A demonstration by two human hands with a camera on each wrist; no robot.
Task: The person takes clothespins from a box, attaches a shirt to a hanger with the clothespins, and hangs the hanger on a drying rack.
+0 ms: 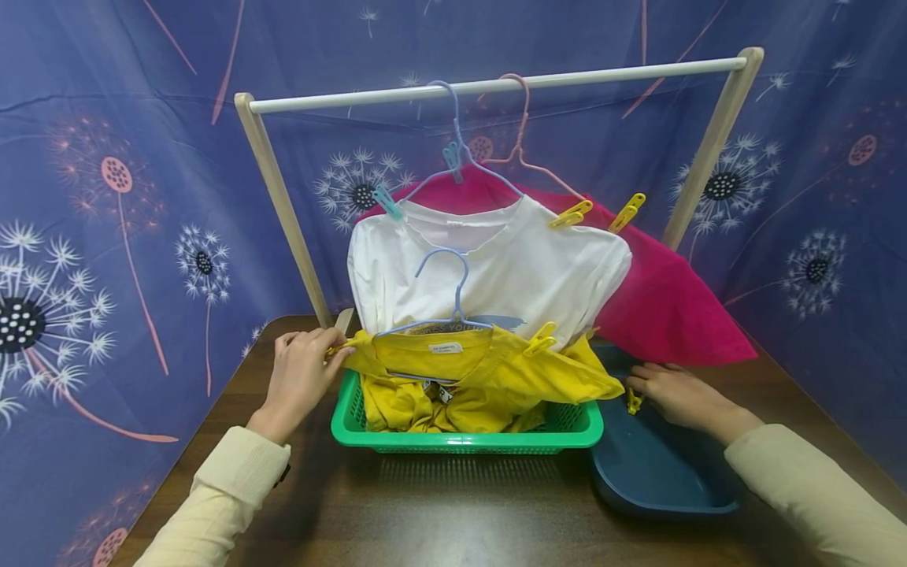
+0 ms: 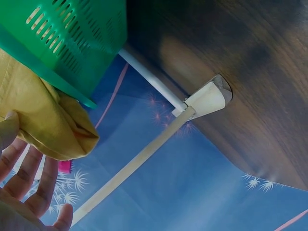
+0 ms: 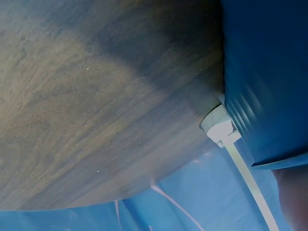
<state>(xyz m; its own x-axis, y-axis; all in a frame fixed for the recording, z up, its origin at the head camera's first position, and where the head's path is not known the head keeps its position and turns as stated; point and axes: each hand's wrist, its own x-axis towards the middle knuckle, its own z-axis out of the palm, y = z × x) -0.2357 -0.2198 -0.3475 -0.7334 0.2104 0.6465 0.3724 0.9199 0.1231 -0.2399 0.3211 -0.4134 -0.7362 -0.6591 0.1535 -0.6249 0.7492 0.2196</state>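
Note:
A yellow shirt [image 1: 496, 382] on a blue hanger [image 1: 460, 295] leans over the green basket [image 1: 468, 442], its lower part bunched inside. My left hand [image 1: 301, 374] pinches the shirt's left shoulder; in the left wrist view the thumb lies on the yellow cloth [image 2: 45, 110] with the fingers behind. One yellow clothespin [image 1: 542, 339] clips the shirt's other shoulder to the hanger. Over the dark blue tray [image 1: 659, 465], my right hand [image 1: 680, 394] pinches another yellow clothespin [image 1: 634, 402]. The right wrist view mostly shows the tray's outer wall [image 3: 264, 72], with the fingers hidden.
Behind the basket stands a rack with a white rail [image 1: 602, 77] and wooden legs. A white shirt [image 1: 489, 260] and a magenta garment [image 1: 680, 291] hang there on hangers with clothespins. All stands on a brown wooden table [image 1: 453, 512], before a patterned blue curtain [image 1: 142, 236].

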